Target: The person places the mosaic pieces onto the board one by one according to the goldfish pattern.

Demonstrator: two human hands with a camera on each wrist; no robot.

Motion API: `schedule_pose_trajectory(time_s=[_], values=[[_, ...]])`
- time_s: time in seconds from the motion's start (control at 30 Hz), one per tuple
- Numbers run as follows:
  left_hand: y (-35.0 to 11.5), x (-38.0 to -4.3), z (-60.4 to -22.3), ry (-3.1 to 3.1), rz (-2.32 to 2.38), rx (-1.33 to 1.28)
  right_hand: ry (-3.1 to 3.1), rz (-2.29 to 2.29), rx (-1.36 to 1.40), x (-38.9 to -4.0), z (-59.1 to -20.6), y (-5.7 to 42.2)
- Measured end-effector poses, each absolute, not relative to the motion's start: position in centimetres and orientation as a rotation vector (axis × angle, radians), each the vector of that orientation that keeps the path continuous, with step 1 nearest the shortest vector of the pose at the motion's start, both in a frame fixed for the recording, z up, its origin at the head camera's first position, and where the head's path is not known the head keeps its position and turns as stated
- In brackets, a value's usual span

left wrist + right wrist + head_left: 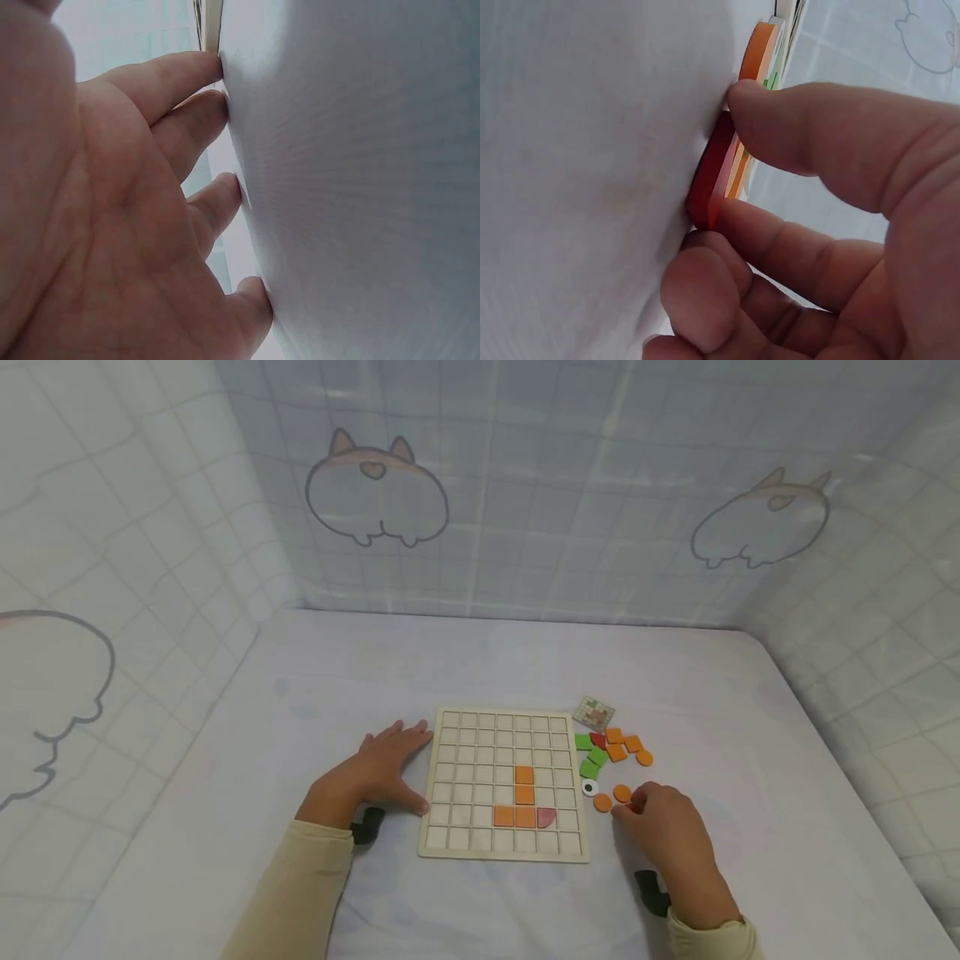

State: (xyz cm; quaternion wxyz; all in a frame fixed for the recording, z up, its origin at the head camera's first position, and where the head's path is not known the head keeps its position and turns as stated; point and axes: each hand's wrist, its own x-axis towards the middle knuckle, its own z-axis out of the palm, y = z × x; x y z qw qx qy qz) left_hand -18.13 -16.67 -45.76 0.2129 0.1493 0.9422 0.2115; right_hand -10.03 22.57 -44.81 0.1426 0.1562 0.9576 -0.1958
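My left hand (378,768) spreads its fingers beside the left edge of a square wooden grid board (431,785), with the thumb and a fingertip right at that edge. In the left wrist view, fingertips (229,184) rest on the tabletop. On the board, several orange square tiles (524,774) sit in cells beside a pink quarter-round tile (546,817). To the right of the board, my right hand (670,827) pinches a red piece (712,172) between thumb and index finger, low at the table surface. Two orange discs (602,803) lie by its fingertips.
Right of the board are a white-and-black eye disc (590,787), green tiles (589,769), a dark red piece (597,740), several loose orange squares (615,736) and another orange disc (644,758). A small pattern card (594,713) lies behind them. Patterned curtains (525,527) surround the table.
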Motion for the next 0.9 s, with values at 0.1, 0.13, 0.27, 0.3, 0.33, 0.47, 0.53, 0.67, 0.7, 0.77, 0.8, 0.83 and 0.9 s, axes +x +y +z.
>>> schedule_pose_trajectory(time_s=[0.1,0.13,0.27,0.3,0.33,0.47,0.53,0.67,0.7,0.77,0.8,0.83,0.9], values=[[-16.7,-18.2,-45.8,2.61,0.589,0.402,2.786,-0.555,0.432,-10.1,-44.7,22.6],[-16.7,-18.2,-45.8,2.608,0.59,0.398,2.793,-0.554,0.426,-10.1,-44.6,22.7],[-16.7,-18.2,-45.9,2.607,0.584,0.386,2.808,-0.589,0.397,-10.3,-44.4,22.5],[-16.7,-18.2,-45.9,2.606,0.584,0.382,2.811,-0.6,0.383,-10.3,-44.3,22.3],[-16.6,-18.2,-45.9,2.604,0.584,0.381,2.817,-0.607,0.361,-10.4,-44.2,22.1],[-16.6,-18.2,-45.9,2.604,0.583,0.381,2.87,-0.607,0.184,-10.8,-43.9,19.7],[-16.7,-18.2,-45.8,2.604,0.583,0.376,2.908,-0.591,0.022,-10.9,-43.7,17.7],[-16.9,-18.2,-45.8,2.609,0.588,0.389,2.934,-0.56,-0.353,-11.3,-43.8,13.0],[-16.9,-18.2,-45.8,2.61,0.592,0.395,2.919,-0.551,-0.42,-11.4,-43.8,11.9],[-16.9,-18.2,-45.8,2.61,0.599,0.406,2.896,-0.53,-0.555,-11.6,-44.0,10.1],[-16.9,-18.1,-45.8,2.61,0.602,0.407,2.882,-0.514,-0.603,-11.7,-44.2,9.4],[-16.9,-18.1,-45.9,2.61,0.603,0.41,2.864,-0.497,-0.64,-11.7,-44.3,8.7],[-16.9,-18.1,-45.8,2.61,0.599,0.405,2.843,-0.475,-0.704,-11.9,-44.4,7.8]])
